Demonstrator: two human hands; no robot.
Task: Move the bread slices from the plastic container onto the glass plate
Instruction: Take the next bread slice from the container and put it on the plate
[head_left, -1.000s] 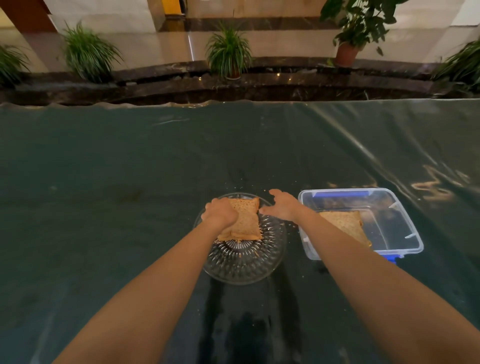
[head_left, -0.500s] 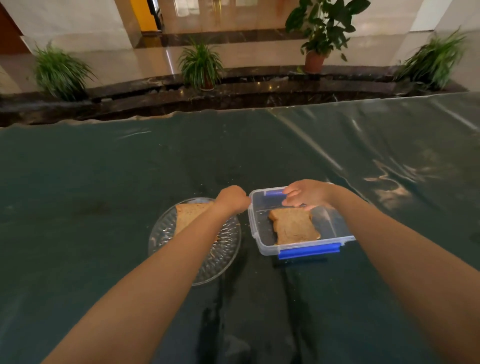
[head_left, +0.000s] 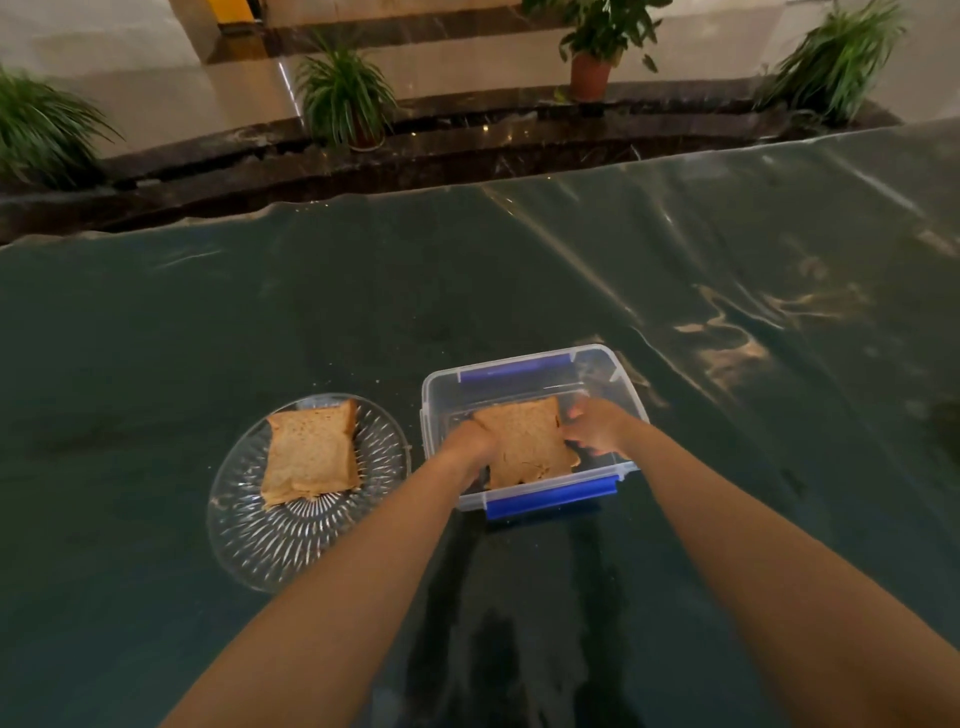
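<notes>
A clear plastic container (head_left: 602, 364) with blue clips sits on the dark table. Inside it lies a brown bread slice (head_left: 524, 441). My left hand (head_left: 465, 447) grips the slice's left edge and my right hand (head_left: 597, 428) grips its right edge, both inside the container. To the left stands a ribbed glass plate (head_left: 291, 540) with another bread slice (head_left: 311, 454) lying flat on it.
A glossy dark green cover (head_left: 727, 312) spreads over the whole table. Beyond its far edge runs a dark stone ledge (head_left: 467, 150) with several potted plants (head_left: 343, 98).
Both hands left the slice on the plate, moved right into the container and took hold of the slice there. The camera swung right.
</notes>
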